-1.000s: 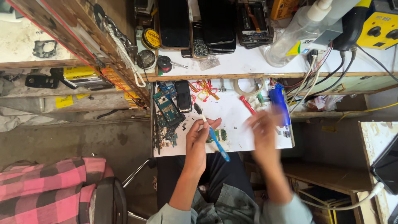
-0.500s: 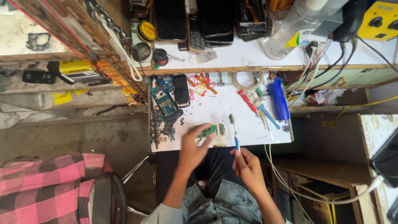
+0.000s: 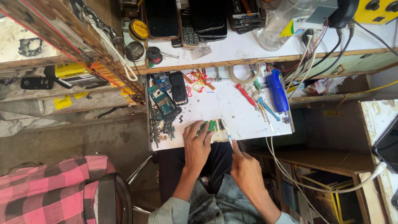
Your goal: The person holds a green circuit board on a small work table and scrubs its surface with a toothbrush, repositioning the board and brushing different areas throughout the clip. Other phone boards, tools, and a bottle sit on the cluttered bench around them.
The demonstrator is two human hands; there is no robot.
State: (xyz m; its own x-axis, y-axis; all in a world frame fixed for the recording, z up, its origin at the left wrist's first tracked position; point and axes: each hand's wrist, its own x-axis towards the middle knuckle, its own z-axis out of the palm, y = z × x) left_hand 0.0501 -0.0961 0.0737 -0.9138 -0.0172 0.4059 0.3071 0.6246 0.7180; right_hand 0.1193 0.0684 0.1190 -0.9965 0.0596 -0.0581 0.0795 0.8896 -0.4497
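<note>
Resting at the near edge of the white worktop [image 3: 232,112], the green circuit board [image 3: 212,125] lies flat under the left hand [image 3: 196,143], whose fingers [image 3: 206,133] are spread and laid over the board's 8 o'clock side, pressing on it rather than curling round it; the thumb side is hidden, so how much of the board is pinched cannot be told. At 4 o'clock from the board, the right hand [image 3: 244,166] has its fingers closed around a thin pale-handled tool [image 3: 228,136], held like a pen, with its tip reaching to the board's right edge; whether the tip touches the board is too small to tell. Toward 10 o'clock from the board lies a heap of broken phone parts and boards [image 3: 162,120], with a black phone [image 3: 178,88] just above it. At 12 o'clock sit a tangle of red and orange wire bits [image 3: 198,79] and a roll of clear tape [image 3: 243,74]. At 2 o'clock are a red-handled screwdriver [image 3: 245,94], several small teal-handled tools [image 3: 265,108] and a blue bottle-shaped thing [image 3: 277,91], all well apart from the hands. A raised shelf [image 3: 248,49] beyond carries a row of dark phones [image 3: 195,20], a round tin [image 3: 138,29] and a clear plastic bottle [image 3: 282,20]. White cables [image 3: 290,174] trail off the worktop's right side. A pink checked cloth [image 3: 45,191] lies at lower left.
</note>
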